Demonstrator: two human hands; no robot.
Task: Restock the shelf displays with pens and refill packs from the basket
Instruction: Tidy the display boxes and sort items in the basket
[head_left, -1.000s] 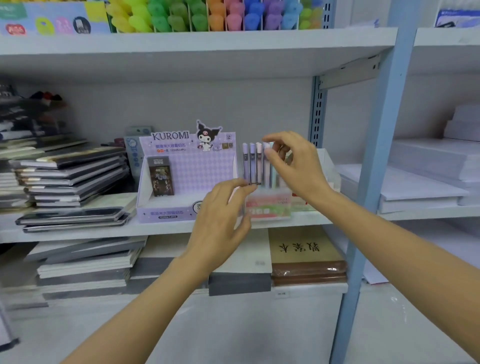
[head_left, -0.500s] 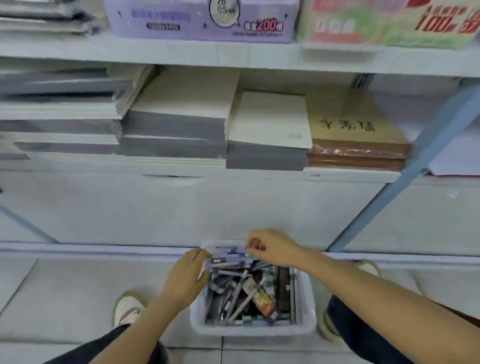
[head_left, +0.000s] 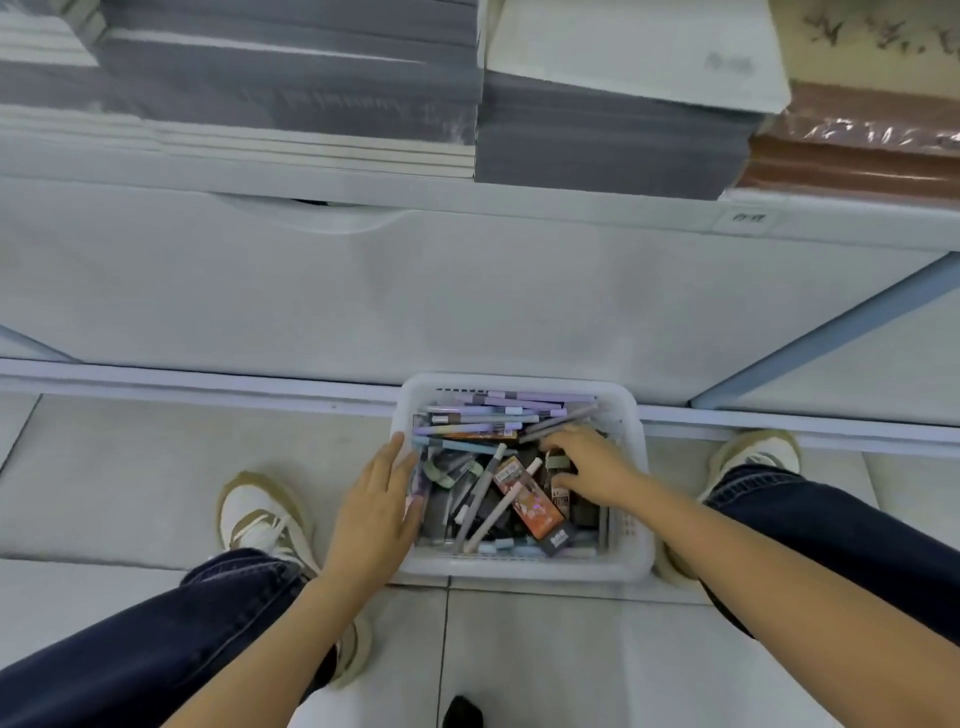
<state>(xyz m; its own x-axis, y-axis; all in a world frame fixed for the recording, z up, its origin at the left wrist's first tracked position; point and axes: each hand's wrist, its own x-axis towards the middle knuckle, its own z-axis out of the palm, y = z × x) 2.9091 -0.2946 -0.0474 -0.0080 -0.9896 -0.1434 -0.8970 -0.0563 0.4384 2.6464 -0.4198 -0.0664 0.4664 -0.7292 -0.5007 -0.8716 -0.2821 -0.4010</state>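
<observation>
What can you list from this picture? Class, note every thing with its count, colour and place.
basket: one, white, on the floor below the shelf
pens: many, purple, blue, grey, in the basket
orange pack: one, orange and black, among the pens
notebook stacks: several, grey and white, on the shelf
wrapped stack: one, brown, shelf's right end
shoes: two, white and tan, flanking the basket
legs: two, dark blue jeans, foreground
left hand: one, at the basket's left rim, fingers straight
right hand: one, inside the basket, on its contents
</observation>
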